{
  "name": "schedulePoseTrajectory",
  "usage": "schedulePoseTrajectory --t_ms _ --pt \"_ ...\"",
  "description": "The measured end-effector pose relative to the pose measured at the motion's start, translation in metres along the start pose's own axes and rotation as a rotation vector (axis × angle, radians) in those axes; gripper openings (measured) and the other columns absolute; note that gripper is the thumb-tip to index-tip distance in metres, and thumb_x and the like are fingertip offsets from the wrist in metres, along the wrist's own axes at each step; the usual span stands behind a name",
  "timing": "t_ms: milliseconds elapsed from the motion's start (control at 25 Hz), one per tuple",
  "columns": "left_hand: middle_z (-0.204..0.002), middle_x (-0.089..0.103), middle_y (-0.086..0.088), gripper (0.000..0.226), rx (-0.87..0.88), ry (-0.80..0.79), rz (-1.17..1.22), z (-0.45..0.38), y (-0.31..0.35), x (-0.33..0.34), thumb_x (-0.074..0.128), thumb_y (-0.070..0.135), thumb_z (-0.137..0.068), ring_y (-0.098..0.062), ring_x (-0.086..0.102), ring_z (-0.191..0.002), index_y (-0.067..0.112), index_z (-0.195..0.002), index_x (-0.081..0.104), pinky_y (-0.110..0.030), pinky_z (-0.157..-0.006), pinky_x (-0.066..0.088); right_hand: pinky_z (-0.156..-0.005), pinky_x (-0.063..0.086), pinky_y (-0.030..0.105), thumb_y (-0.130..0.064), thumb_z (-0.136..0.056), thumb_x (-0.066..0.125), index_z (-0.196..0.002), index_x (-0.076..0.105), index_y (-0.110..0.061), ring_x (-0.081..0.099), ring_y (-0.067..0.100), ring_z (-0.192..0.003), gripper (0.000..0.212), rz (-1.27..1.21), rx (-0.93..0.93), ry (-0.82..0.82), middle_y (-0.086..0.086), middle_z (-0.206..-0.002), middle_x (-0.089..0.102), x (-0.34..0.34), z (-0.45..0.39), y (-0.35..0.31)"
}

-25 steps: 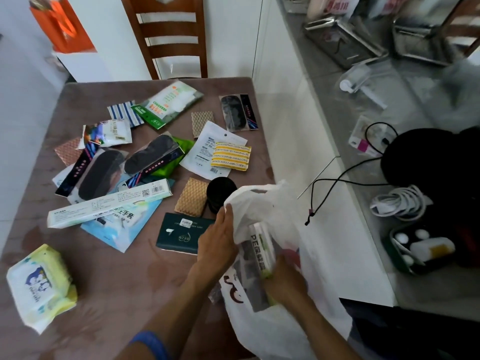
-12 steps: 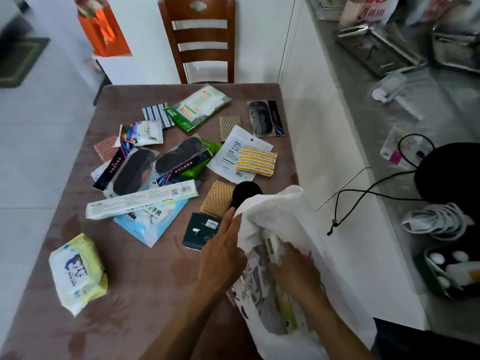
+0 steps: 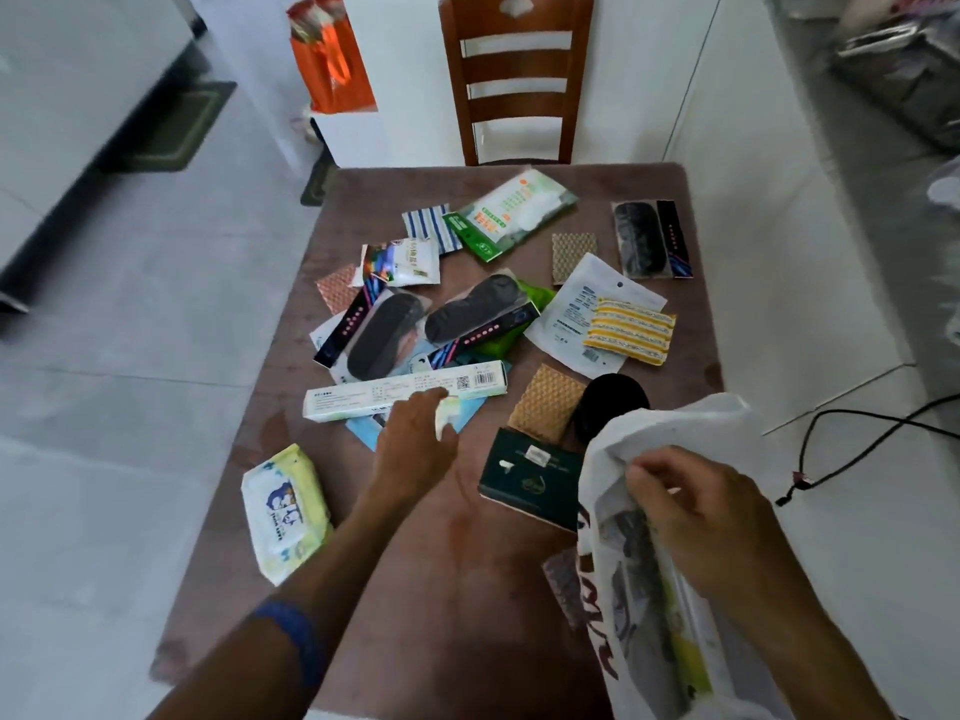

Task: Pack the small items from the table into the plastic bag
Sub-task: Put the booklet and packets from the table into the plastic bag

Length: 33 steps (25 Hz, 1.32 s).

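Nearest me, at about 5 o'clock, my right hand [image 3: 691, 506] pinches the rim of the plastic bag [image 3: 649, 589], fingers together on the thin white film, keeping its mouth up over the right edge of the table [image 3: 441, 589]. Through its side I can make out some packets already inside, 1 with a yellow-green strip, though I cannot tell how many. It looks limp and crinkly, with red print on the front, and would sag shut if I let go.

Out at 11 o'clock, my left hand [image 3: 415, 439] reaches palm down over the pile, fingers partly curled and landing on a pale packet [image 3: 449, 413] just below the long white box [image 3: 405, 392]. I cannot tell whether they have closed on anything. I judge this the pick-up step: fetching 1 more item while the bag waits.

That pick calls for a clean pinch on 1 flat packet without dragging the box or the blue sleeve beneath, then a carry to 3 o'clock into the mouth.

Most of the task remains: wipes pack [image 3: 285, 511] at 9 o'clock, green box [image 3: 530, 480] touching the bag, black round tub [image 3: 613, 407] behind it, and farther off at 12 o'clock the black insoles [image 3: 641, 241], yellow strips [image 3: 628, 330] and green-white pouch [image 3: 514, 210]
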<state>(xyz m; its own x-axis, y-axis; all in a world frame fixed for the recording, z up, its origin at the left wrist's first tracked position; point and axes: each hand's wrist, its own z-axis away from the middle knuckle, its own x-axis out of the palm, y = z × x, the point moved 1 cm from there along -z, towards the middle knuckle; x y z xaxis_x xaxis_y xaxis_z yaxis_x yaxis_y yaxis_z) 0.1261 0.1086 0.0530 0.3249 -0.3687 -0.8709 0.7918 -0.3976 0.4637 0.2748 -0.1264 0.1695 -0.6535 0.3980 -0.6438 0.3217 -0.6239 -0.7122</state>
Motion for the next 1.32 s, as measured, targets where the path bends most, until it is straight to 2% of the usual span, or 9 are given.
schedulePoseTrajectory --t_ms 160,320,560,720,840,960,1080,1200,1320 --pt "-0.145 0.043 -0.01 0.081 -0.043 -0.185 -0.311 -0.086 -0.047 0.016 0.073 0.016 -0.074 -0.032 0.038 -0.133 0.017 -0.143 0.031 -0.053 -0.108 0.036 -0.074 0.053 0.011 -0.038 -0.091 0.061 -0.101 0.066 -0.037 0.066 -0.004 -0.086 0.011 -0.073 -0.029 -0.102 -0.022 -0.094 0.07 0.037 0.0 -0.005" --pt "-0.129 0.055 -0.011 0.055 0.031 -0.263 -0.5 -0.112 -0.083 0.035 0.069 0.025 -0.077 -0.033 0.048 -0.123 0.015 -0.125 0.046 -0.053 -0.1 0.042 -0.067 0.051 0.005 -0.031 -0.09 0.065 -0.091 0.066 -0.043 0.062 -0.014 -0.088 0.011 -0.041 0.032 -0.074 -0.026 -0.082 0.07 0.052 0.018 0.015" --pt "-0.11 0.066 -0.014 0.046 0.011 0.038 0.199 -0.034 -0.042 -0.035 0.075 0.033 -0.079 -0.031 0.062 -0.09 0.008 -0.11 0.054 -0.036 -0.067 0.045 -0.07 0.053 0.016 -0.028 -0.09 0.067 -0.1 0.069 -0.039 0.067 -0.004 -0.085 0.015 -0.105 0.047 0.031 -0.025 -0.09 0.072 0.039 0.036 0.015" --pt "-0.108 0.065 0.03 0.06 0.407 -0.263 0.487 0.056 0.045 -0.093 0.069 0.057 -0.068 0.002 0.064 -0.096 0.039 -0.123 0.05 -0.016 -0.075 0.054 -0.087 0.056 0.027 -0.037 -0.08 0.072 -0.132 0.046 -0.043 0.062 0.003 -0.11 0.058 -0.362 -0.084 -0.094 -0.021 -0.124 0.063 0.015 0.029 -0.013" --pt "-0.118 0.062 0.026 0.066 0.659 -0.473 0.562 0.1 0.118 -0.084 0.067 0.05 -0.078 0.004 0.062 -0.105 0.038 -0.138 0.043 -0.017 -0.08 0.055 -0.087 0.056 0.037 -0.034 -0.073 0.08 -0.131 0.049 -0.03 0.065 0.018 -0.112 0.066 -0.578 -0.115 -0.172 -0.003 -0.121 0.068 -0.007 0.03 -0.021" --pt "-0.129 0.056 0.016 0.058 0.757 -0.572 0.539 0.115 0.143 -0.056 0.058 0.053 -0.085 -0.004 0.055 -0.118 0.029 -0.137 0.049 -0.027 -0.089 0.053 -0.068 0.059 0.029 -0.028 -0.067 0.081 -0.113 0.061 -0.02 0.073 0.016 -0.092 0.05 -0.762 -0.07 0.075 -0.004 -0.098 0.077 -0.046 0.049 0.0" --pt "-0.125 0.052 0.01 0.04 0.529 -0.309 0.319 0.105 0.119 -0.012 0.059 0.056 -0.083 -0.01 0.049 -0.116 0.029 -0.111 0.065 -0.036 -0.092 0.05 -0.067 0.057 0.018 -0.009 -0.071 0.072 -0.108 0.061 -0.024 0.071 0.0 -0.088 0.042 -0.767 -0.084 0.263 -0.019 -0.093 0.076 -0.07 0.066 0.033" --pt "-0.128 0.049 0.001 0.044 0.326 -0.385 0.033 0.099 0.111 0.03 0.066 0.049 -0.081 -0.022 0.049 -0.115 0.029 -0.119 0.058 -0.039 -0.091 0.049 -0.082 0.058 0.027 -0.021 -0.082 0.077 -0.112 0.056 -0.03 0.068 0.0 -0.098 0.039 -0.399 0.042 0.031 -0.02 -0.102 0.073 -0.039 0.055 0.07" --pt "-0.144 0.045 -0.005 0.062 0.28 -0.417 0.096 0.097 0.121 0.051 0.063 0.02 -0.085 -0.028 0.048 -0.127 0.024 -0.142 0.04 -0.036 -0.1 0.041 -0.082 0.06 0.036 -0.045 -0.078 0.071 -0.116 0.049 -0.033 0.068 0.008 -0.1 0.046 -0.157 0.22 -0.146 -0.014 -0.115 0.068 0.009 0.036 0.111"
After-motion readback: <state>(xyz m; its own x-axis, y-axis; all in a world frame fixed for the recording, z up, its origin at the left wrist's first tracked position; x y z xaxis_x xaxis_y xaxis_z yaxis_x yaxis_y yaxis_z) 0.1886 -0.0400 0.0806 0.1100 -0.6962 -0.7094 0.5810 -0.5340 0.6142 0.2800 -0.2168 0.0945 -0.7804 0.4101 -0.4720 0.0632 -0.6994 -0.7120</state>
